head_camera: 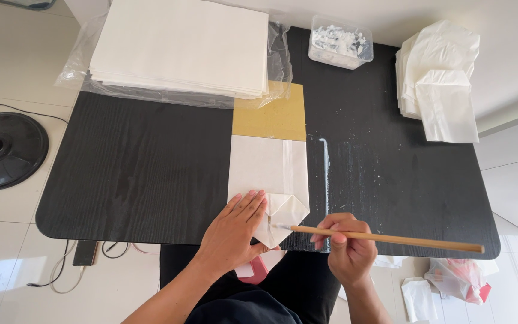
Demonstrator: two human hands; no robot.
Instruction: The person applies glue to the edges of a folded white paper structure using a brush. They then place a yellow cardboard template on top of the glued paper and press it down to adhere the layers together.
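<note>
- Head view, hidden parts: the left hand (235, 231) lies flat, fingers together, on the near left part of a folded white paper bag (266, 180), covering that corner; the bag's folded bottom flaps point toward the person at the near edge of the black worktop (133, 168).
- The right hand (346, 246) is closed around one long wooden brush (385, 239); its tip touches the bag's bottom flap just beside the left fingertips, and the bristles are too small to make out.
- A yellow sheet (277, 117) shows beyond the bag; whether it runs under the bag cannot be told.
- One stack of white sheets (178, 45) sits on clear plastic wrap at the far left, cut off by the top edge; the number of sheets cannot be counted.
- One clear tub (340, 41) with white paste stands at the far middle.
- One pile of finished white bags (439, 78) lies at the far right; their count is unclear.
- White smears streak the worktop right of the bag.
- On the floor: one round black stand base (4, 150) at left, cut by the edge, and crumpled bags (460, 282) at lower right.
- A pink item under the worktop edge is mostly hidden.
</note>
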